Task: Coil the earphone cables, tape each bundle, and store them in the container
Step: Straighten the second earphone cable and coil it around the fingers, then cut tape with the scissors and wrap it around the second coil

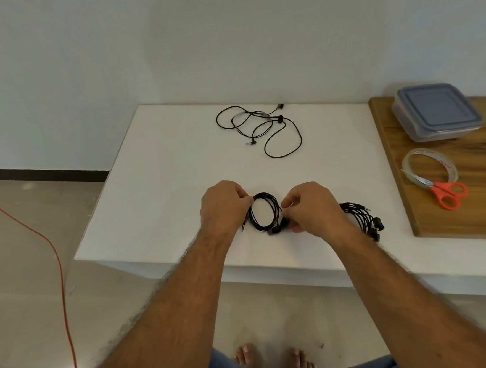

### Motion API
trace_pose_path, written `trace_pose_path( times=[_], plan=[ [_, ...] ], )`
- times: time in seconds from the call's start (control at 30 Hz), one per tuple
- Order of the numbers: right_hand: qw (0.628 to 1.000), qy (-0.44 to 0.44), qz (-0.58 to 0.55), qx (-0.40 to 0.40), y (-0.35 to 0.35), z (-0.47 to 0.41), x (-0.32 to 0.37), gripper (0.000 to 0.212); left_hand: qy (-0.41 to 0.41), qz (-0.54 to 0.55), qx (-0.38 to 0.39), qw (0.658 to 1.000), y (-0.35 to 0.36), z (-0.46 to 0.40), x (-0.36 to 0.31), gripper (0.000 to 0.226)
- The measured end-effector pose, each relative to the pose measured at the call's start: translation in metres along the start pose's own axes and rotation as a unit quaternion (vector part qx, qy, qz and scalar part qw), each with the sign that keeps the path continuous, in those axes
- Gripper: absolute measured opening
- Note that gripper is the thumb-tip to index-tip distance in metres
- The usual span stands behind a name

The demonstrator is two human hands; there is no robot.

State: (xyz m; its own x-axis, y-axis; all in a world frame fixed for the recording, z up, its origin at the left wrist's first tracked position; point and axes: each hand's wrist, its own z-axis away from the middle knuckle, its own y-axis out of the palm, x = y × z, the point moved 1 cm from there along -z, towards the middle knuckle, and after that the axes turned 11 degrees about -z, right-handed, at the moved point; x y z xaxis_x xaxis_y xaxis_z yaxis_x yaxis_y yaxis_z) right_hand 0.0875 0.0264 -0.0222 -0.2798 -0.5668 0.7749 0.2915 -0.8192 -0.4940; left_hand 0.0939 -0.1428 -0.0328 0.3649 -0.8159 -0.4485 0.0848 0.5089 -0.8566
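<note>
- White table (154,172) against grey wall, wood board (467,197) at right
- 3 earphone sets: loose (261,128), bundle (362,218), coil (264,211)
- Left hand (223,208), right hand (309,208) both pinch coil

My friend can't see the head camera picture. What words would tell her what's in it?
Two hands, left and right, hold a coiled black earphone cable over a white table. Another earphone lies uncoiled farther back; a lidded container, tape roll and orange scissors sit on a wooden board to the right.
</note>
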Motion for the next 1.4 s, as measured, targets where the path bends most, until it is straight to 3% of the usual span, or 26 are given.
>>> trace_pose_path(
  times=[0.13, 0.4, 0.7, 0.93, 1.13, 1.4],
  plan=[
    [0.989, -0.032, 0.139, -0.039, 0.0, 0.0, 0.0, 0.006, 0.001, 0.004, 0.001, 1.0, 0.0, 0.0, 0.001, 0.012],
    [0.997, -0.013, 0.071, -0.019, -0.009, -0.001, 0.0, 0.02, -0.012, -0.007, -0.007, 1.0, -0.003, -0.001, 0.001, 0.019],
    [0.997, -0.049, 0.06, -0.028, -0.024, 0.004, 0.003, 0.01, 0.002, -0.021, -0.065, 0.998, -0.01, 0.007, -0.015, 0.02],
    [0.992, -0.051, 0.035, -0.112, -0.097, 0.019, -0.016, 0.007, 0.057, 0.013, -0.077, 0.995, -0.001, 0.02, -0.056, 0.023],
    [0.955, -0.018, 0.154, -0.252, -0.208, 0.04, -0.069, 0.014, 0.131, 0.047, -0.049, 0.989, 0.024, 0.036, -0.106, 0.017],
    [0.965, -0.018, 0.092, -0.245, -0.223, 0.031, -0.124, 0.009, 0.182, 0.082, 0.03, 0.98, 0.074, 0.038, -0.166, 0.02]
  ],
)
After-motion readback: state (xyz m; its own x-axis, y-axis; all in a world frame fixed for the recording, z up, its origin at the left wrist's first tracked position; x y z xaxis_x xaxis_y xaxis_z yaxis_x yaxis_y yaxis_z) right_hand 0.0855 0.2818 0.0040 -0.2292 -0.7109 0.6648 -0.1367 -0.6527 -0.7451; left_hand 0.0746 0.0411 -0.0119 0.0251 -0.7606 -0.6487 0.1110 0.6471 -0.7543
